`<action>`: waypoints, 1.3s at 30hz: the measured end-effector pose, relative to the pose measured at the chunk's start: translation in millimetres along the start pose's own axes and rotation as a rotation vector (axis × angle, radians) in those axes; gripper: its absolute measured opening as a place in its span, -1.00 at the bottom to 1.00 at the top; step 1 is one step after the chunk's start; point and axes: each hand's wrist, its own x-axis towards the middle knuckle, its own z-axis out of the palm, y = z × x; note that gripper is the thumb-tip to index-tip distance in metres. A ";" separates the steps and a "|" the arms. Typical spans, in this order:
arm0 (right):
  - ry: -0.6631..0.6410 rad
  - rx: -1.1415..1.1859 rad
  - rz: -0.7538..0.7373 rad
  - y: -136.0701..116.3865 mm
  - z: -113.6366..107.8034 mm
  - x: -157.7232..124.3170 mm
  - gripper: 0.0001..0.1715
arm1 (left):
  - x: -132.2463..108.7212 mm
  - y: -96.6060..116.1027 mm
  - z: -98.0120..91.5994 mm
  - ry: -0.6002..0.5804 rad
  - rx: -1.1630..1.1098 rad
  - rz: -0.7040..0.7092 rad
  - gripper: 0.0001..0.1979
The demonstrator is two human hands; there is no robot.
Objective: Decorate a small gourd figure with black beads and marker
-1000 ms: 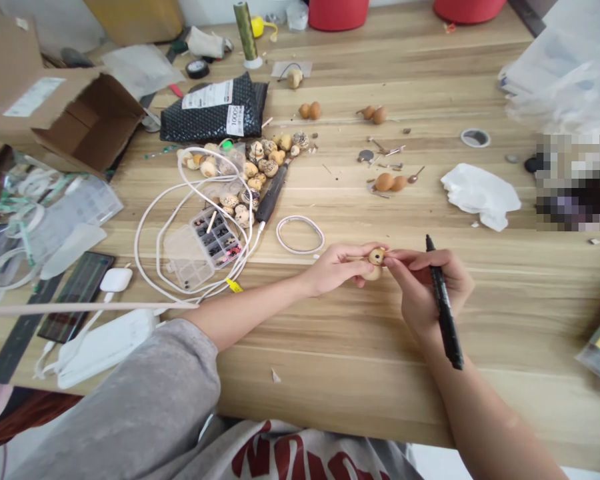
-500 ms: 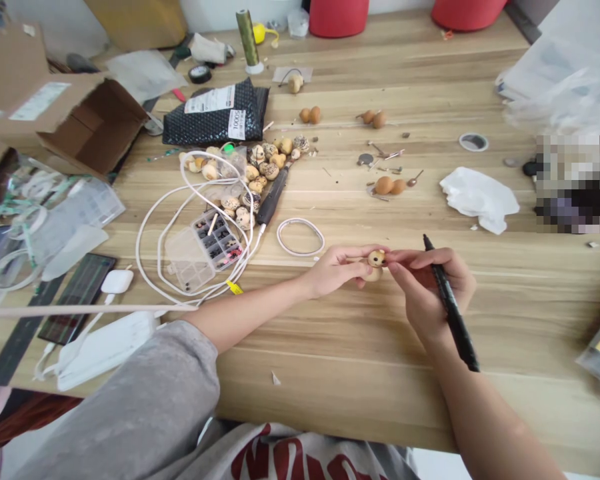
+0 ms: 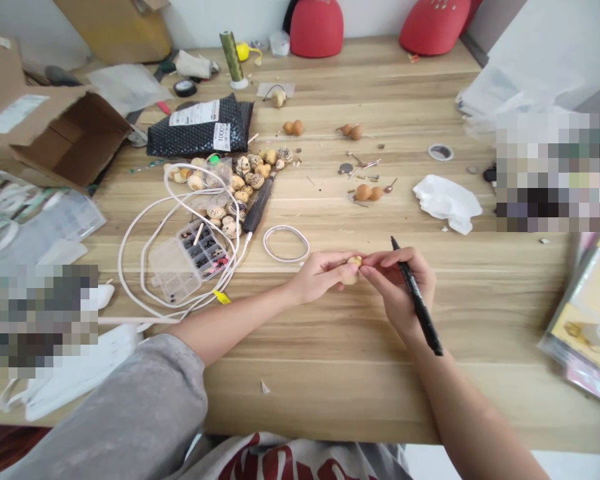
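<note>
Head view: my left hand (image 3: pixel 320 277) pinches small gourd (image 3: pixel 352 272); my right hand (image 3: pixel 397 287) grips black marker (image 3: pixel 419 303), fingertips also on gourd.

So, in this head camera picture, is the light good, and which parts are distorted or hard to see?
In the head view, the light is soft and even, without strong glare; the wide lens bends the edge of the wooden table; a pixelated patch and another pixelated patch hide those areas; the left hand and right hand partly cover the small gourd.
</note>
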 end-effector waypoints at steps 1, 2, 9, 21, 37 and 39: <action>-0.001 0.005 0.012 0.2 0.0 0.0 -0.68 | -0.1 1.7 0.6 0.007 0.006 -0.001 -0.51; 0.000 0.010 0.021 0.5 0.1 -0.1 -0.68 | -0.2 3.5 1.1 0.016 0.015 -0.005 -0.51; 0.023 0.015 0.025 4.6 3.0 -1.9 -0.63 | 0.2 7.0 2.1 0.061 0.070 0.050 -0.61; -0.082 0.083 0.132 3.0 14.9 -10.2 -0.62 | -0.9 8.0 4.2 0.074 0.132 0.076 -0.73; -0.146 0.017 0.131 4.8 14.1 -12.7 -0.67 | -3.1 7.0 5.8 0.074 0.153 0.076 -0.71; -0.150 0.016 0.134 5.3 13.8 -12.6 -0.66 | -2.9 5.8 5.4 0.067 0.136 0.079 -0.71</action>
